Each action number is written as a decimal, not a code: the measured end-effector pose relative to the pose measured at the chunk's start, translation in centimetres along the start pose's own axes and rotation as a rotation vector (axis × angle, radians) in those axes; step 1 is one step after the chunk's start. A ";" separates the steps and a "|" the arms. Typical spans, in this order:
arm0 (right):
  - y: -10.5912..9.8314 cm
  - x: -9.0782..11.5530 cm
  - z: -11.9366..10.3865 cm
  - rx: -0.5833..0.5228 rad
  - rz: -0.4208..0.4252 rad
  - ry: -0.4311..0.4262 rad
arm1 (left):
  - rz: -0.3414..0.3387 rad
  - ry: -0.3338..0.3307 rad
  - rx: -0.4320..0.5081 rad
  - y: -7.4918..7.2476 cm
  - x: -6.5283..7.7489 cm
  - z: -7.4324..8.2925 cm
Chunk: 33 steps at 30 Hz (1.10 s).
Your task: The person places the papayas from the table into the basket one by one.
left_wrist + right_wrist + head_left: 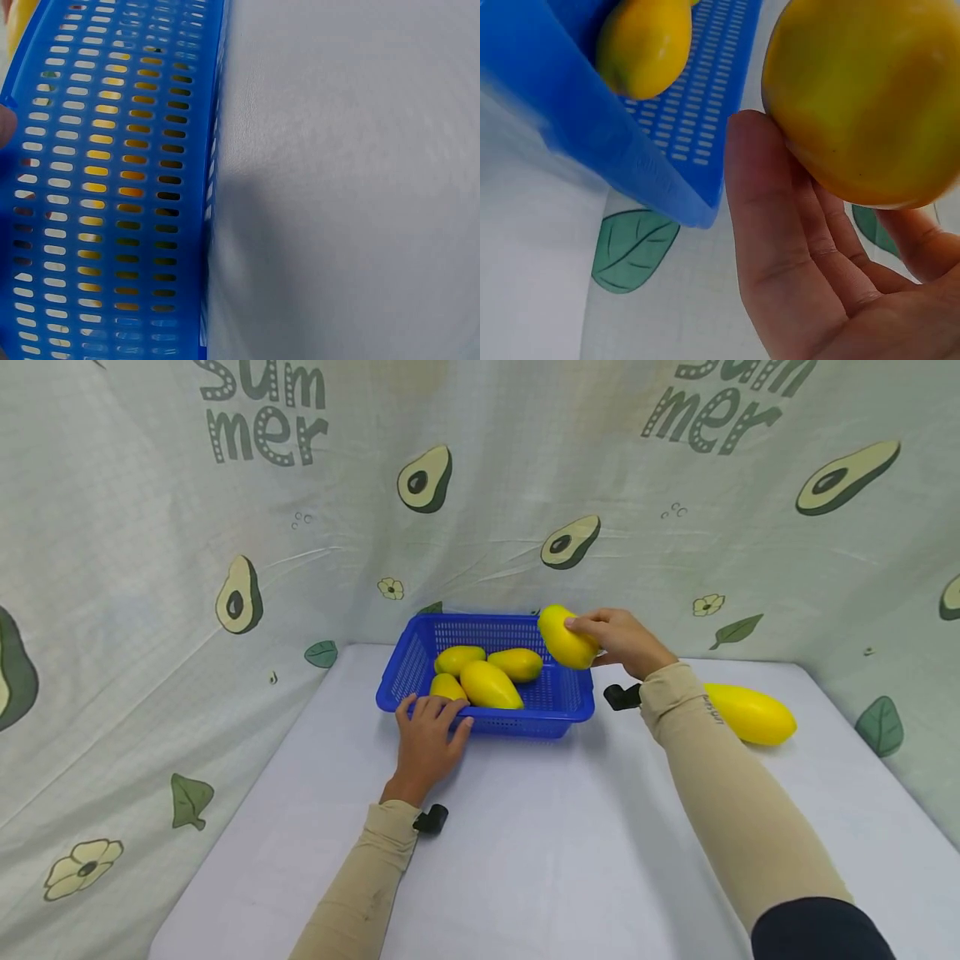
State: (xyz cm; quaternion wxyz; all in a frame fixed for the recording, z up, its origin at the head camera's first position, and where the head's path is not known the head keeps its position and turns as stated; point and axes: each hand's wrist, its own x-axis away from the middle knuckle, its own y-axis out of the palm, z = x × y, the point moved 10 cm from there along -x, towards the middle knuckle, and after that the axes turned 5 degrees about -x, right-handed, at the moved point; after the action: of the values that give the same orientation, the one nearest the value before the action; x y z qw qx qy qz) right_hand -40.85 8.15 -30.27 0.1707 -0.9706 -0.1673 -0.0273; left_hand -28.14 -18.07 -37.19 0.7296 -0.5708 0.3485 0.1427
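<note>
My right hand (626,639) grips a yellow mango (567,643) over the right back part of a blue mesh basket (558,724). In the right wrist view, the fingers (761,195) lie against the underside of this mango (870,90), which looks rounded and glossy. Several other yellow mangoes (491,685) lie inside the basket, mostly towards its left and middle. My left hand (429,743) holds the basket's near rim with its fingers over the edge. The left wrist view shows mainly the slotted basket wall (112,172), with yellow behind its holes.
Another yellow mango (753,714) lies on the white table (525,843) to the right, partly hidden by my right sleeve. A pale cloth (487,543) printed with avocados and leaves hangs behind and beside the table. The basket stands near the table's back edge.
</note>
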 end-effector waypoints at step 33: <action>-0.8 0.3 1.3 -0.035 -0.012 -0.030 | 0.007 0.006 -0.006 -0.2 -0.1 0.1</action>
State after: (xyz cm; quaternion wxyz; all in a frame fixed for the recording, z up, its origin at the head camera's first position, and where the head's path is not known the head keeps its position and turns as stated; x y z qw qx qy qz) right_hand -40.82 9.45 -31.22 0.1511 -0.9727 -0.1753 -0.0166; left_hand -28.04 -18.05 -36.96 0.7264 -0.5721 0.3525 0.1446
